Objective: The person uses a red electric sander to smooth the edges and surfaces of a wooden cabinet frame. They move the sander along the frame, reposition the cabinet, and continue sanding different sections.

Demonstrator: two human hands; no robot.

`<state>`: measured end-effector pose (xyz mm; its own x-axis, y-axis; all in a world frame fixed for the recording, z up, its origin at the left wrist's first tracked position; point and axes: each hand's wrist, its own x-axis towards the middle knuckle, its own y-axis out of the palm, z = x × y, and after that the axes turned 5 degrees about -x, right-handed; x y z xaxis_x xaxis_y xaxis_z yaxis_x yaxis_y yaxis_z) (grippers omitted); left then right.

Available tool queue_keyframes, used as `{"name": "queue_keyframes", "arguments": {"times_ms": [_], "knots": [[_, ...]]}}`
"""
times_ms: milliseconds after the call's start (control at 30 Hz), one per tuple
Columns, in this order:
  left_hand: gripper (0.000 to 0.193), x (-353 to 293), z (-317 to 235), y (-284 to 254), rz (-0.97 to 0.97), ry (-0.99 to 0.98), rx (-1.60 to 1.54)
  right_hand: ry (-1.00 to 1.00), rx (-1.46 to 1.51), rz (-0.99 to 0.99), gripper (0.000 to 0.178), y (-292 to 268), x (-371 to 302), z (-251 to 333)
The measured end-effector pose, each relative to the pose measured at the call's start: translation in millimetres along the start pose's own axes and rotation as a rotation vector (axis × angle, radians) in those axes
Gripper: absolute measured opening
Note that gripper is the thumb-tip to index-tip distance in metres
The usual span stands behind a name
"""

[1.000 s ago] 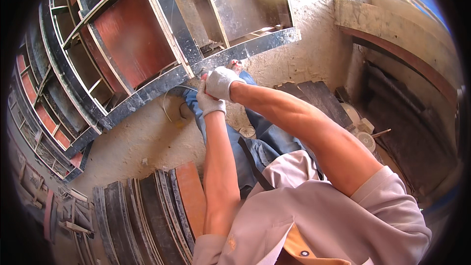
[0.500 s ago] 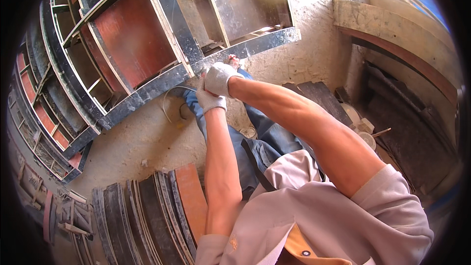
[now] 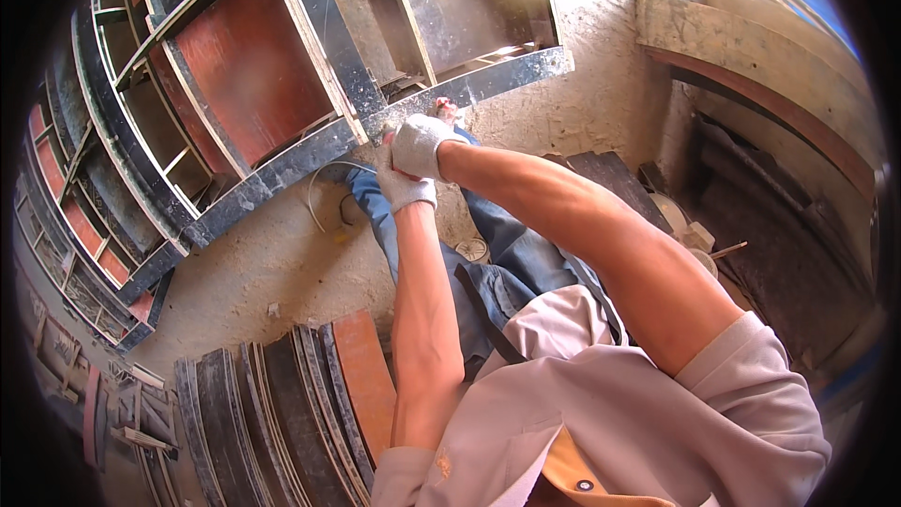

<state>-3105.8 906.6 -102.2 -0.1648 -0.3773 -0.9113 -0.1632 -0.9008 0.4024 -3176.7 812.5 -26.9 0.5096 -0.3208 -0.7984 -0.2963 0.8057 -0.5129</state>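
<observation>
My left hand (image 3: 405, 186) and my right hand (image 3: 420, 144), both in pale grey work gloves, are closed together, the right just above and beyond the left. A bit of red shows at the gloves, but what they grip is mostly hidden. They are at the near edge of a large frame (image 3: 272, 172) of dark, white-speckled boards, close to where an upright board (image 3: 324, 19) meets the edge board. Just past my right hand is a small red-and-white thing (image 3: 446, 109) that I cannot identify.
Reddish panels (image 3: 255, 56) fill parts of the frame. Curved dark boards (image 3: 272, 413) stand stacked at lower left, beside an orange-brown board (image 3: 362, 366). At right are a curved beam (image 3: 751, 61), dark sheets (image 3: 751, 216) and small scraps (image 3: 696, 242). A thin cable (image 3: 314, 202) lies near my legs.
Both hands stay closed together at the frame's edge; the left has shifted very slightly. The view has moved a little.
</observation>
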Motion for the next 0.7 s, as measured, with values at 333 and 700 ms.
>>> {"name": "queue_keyframes", "arguments": {"times_ms": [333, 700], "knots": [[0.029, 11, -10, 4, -0.104, -0.049, 0.116, 0.095, 0.051, 0.000, 0.035, -17, -13, -8], [0.039, 8, -26, 19, 0.003, -0.065, 0.143, 0.048, -0.110, -0.104, 0.023, -19, 3, 2]]}}
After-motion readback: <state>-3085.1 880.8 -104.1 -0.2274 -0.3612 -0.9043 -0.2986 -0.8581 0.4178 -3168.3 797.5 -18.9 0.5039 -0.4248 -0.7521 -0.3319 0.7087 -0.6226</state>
